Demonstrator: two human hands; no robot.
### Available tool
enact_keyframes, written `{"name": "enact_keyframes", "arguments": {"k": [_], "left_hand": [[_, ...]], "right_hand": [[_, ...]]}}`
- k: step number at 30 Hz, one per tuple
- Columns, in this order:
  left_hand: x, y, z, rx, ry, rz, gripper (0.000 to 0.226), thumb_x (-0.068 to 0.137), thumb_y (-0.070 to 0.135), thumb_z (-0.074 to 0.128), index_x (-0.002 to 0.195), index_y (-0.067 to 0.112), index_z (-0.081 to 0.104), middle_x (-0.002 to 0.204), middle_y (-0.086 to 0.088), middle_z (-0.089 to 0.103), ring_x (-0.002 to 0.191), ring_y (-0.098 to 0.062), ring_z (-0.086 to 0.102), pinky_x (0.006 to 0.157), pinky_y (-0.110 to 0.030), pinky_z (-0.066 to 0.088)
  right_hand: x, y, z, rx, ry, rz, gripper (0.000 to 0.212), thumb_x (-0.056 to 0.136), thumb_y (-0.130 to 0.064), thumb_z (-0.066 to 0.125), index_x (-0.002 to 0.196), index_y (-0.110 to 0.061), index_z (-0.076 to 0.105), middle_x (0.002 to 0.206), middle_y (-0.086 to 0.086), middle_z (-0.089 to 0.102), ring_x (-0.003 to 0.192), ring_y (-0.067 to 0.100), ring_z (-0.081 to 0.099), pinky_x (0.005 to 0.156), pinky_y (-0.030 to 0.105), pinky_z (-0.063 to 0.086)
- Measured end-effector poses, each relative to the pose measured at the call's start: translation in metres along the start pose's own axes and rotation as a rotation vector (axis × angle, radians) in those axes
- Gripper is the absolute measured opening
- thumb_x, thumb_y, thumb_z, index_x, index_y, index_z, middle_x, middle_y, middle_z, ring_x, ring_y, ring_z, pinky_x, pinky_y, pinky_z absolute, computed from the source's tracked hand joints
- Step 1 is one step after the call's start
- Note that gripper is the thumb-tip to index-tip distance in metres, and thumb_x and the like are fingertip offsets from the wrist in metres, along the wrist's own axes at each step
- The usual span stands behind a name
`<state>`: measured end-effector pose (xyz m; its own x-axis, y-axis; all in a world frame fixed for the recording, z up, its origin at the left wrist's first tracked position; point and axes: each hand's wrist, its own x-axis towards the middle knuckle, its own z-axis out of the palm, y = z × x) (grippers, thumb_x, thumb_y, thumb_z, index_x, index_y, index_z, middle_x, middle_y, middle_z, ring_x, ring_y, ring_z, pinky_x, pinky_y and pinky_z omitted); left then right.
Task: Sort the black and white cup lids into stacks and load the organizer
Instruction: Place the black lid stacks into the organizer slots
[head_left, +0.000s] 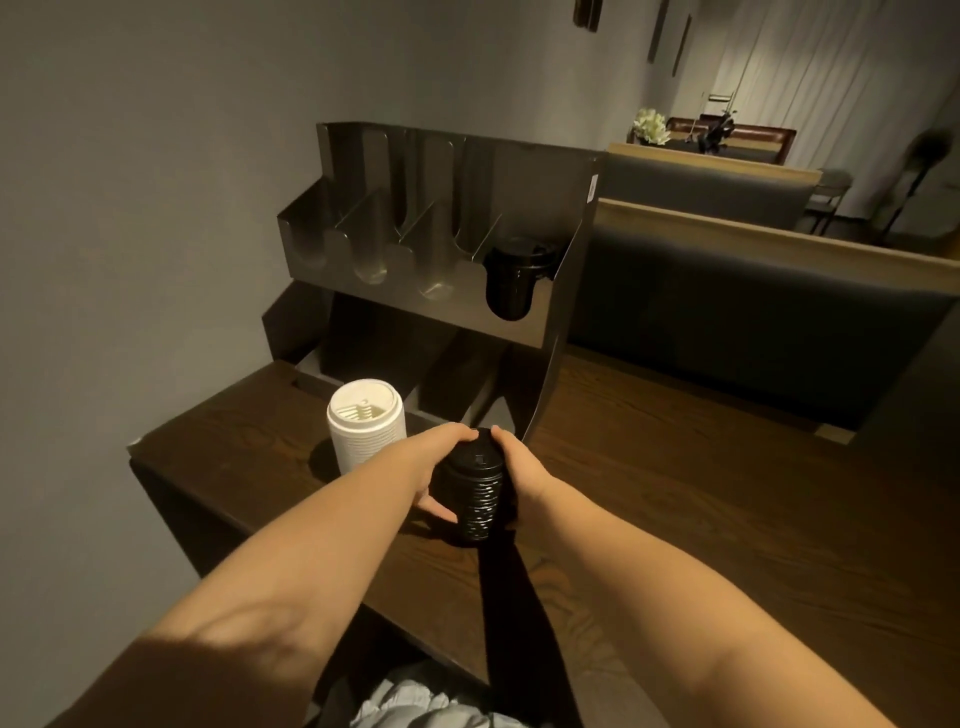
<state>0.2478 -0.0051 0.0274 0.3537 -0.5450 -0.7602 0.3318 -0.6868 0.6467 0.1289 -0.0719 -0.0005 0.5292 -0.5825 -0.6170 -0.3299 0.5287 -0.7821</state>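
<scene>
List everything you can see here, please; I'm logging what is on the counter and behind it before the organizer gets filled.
organizer: one, dark metal, back of the counter against the wall, four upper slots
black lid stack in organizer: one, black, rightmost upper slot
white lid stack: one, white, upright on the counter in front of the organizer
black lid stack in hands: one, black, standing on the counter right of the white one
counter: one, dark brown wood
bench seat: one, dark upholstery with pale wood trim, behind the counter
flowers: one bunch, white, far table at the back
left hand: one, gripping the black stack's left side
right hand: one, gripping its right side
</scene>
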Motion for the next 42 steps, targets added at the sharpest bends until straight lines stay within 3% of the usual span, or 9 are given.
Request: {"name": "enact_keyframes", "arguments": {"k": [4, 8, 11, 13, 16, 21, 25, 30, 42], "left_hand": [[-0.007, 0.012, -0.005, -0.071, -0.049, -0.030, 0.074, 0.067, 0.049, 0.078, 0.128, 0.015, 0.052, 0.125, -0.014, 0.055, 0.112, -0.039, 0.054, 0.070, -0.050, 0.057], [-0.029, 0.025, -0.004, -0.064, -0.018, -0.083, 0.082, 0.058, 0.067, 0.075, 0.118, 0.013, 0.061, 0.112, -0.009, 0.065, 0.103, -0.027, 0.059, 0.070, -0.037, 0.047], [-0.054, 0.054, -0.019, -0.019, 0.042, -0.058, 0.089, 0.058, 0.073, 0.070, 0.121, 0.012, 0.055, 0.117, -0.010, 0.060, 0.108, -0.032, 0.055, 0.089, -0.051, 0.045], [-0.073, 0.086, -0.032, -0.011, 0.041, -0.029, 0.086, 0.065, 0.070, 0.068, 0.122, 0.010, 0.047, 0.127, -0.015, 0.055, 0.117, -0.042, 0.049, 0.099, -0.065, 0.032], [-0.101, 0.132, -0.054, -0.082, -0.002, 0.070, 0.081, 0.067, 0.058, 0.073, 0.128, 0.012, 0.047, 0.124, -0.019, 0.053, 0.113, -0.046, 0.050, 0.092, -0.066, 0.042], [-0.134, 0.185, -0.074, -0.221, -0.006, 0.322, 0.063, 0.073, 0.051, 0.072, 0.125, 0.019, 0.053, 0.120, -0.014, 0.056, 0.105, -0.038, 0.057, 0.073, -0.054, 0.054], [-0.135, 0.214, -0.069, -0.485, 0.019, 0.474, 0.054, 0.080, 0.050, 0.068, 0.123, 0.020, 0.054, 0.116, -0.011, 0.059, 0.099, -0.033, 0.059, 0.082, -0.049, 0.053], [-0.112, 0.233, -0.051, -0.702, 0.011, 0.438, 0.070, 0.077, 0.058, 0.067, 0.134, 0.025, 0.046, 0.127, -0.011, 0.056, 0.110, -0.035, 0.057, 0.095, -0.053, 0.049], [-0.070, 0.245, -0.029, -0.811, 0.050, 0.370, 0.064, 0.077, 0.057, 0.066, 0.129, 0.022, 0.052, 0.121, -0.010, 0.059, 0.109, -0.033, 0.058, 0.097, -0.051, 0.048]], "right_hand": [[-0.008, -0.022, -0.006, 0.028, 0.054, -0.048, 0.058, 0.083, -0.056, 0.059, 0.119, -0.010, 0.059, 0.102, 0.011, 0.066, 0.087, 0.026, 0.063, 0.061, 0.033, 0.044], [-0.017, -0.048, -0.003, 0.042, 0.076, -0.056, 0.065, 0.079, -0.057, 0.063, 0.121, -0.008, 0.059, 0.106, 0.012, 0.068, 0.091, 0.027, 0.066, 0.070, 0.034, 0.051], [-0.031, -0.084, 0.011, 0.004, 0.033, -0.067, 0.075, 0.072, -0.065, 0.062, 0.123, -0.010, 0.059, 0.109, 0.014, 0.068, 0.096, 0.029, 0.066, 0.084, 0.038, 0.051], [-0.049, -0.113, 0.023, -0.003, -0.007, -0.098, 0.063, 0.082, -0.062, 0.055, 0.119, -0.011, 0.060, 0.106, 0.013, 0.067, 0.091, 0.028, 0.064, 0.076, 0.035, 0.051], [-0.065, -0.157, 0.043, -0.031, -0.046, -0.130, 0.057, 0.088, -0.062, 0.046, 0.119, -0.015, 0.058, 0.102, 0.011, 0.064, 0.087, 0.026, 0.061, 0.063, 0.033, 0.045], [-0.082, -0.219, 0.061, -0.042, -0.089, -0.391, 0.072, 0.076, -0.065, 0.059, 0.128, -0.015, 0.055, 0.118, 0.009, 0.063, 0.104, 0.026, 0.062, 0.093, 0.042, 0.050], [-0.079, -0.256, 0.065, -0.126, -0.060, -0.541, 0.100, 0.064, -0.066, 0.067, 0.143, -0.013, 0.037, 0.137, 0.008, 0.052, 0.120, 0.023, 0.054, 0.104, 0.041, 0.041], [-0.068, -0.288, 0.060, -0.260, 0.029, -0.649, 0.057, 0.100, -0.029, 0.044, 0.150, -0.020, 0.020, 0.149, 0.006, 0.035, 0.133, 0.022, 0.040, 0.089, 0.021, 0.036], [-0.027, -0.303, 0.054, -0.598, 0.142, -0.648, 0.047, 0.104, -0.024, 0.030, 0.149, -0.014, 0.022, 0.153, 0.007, 0.029, 0.138, 0.022, 0.032, 0.105, 0.027, 0.031]]}}
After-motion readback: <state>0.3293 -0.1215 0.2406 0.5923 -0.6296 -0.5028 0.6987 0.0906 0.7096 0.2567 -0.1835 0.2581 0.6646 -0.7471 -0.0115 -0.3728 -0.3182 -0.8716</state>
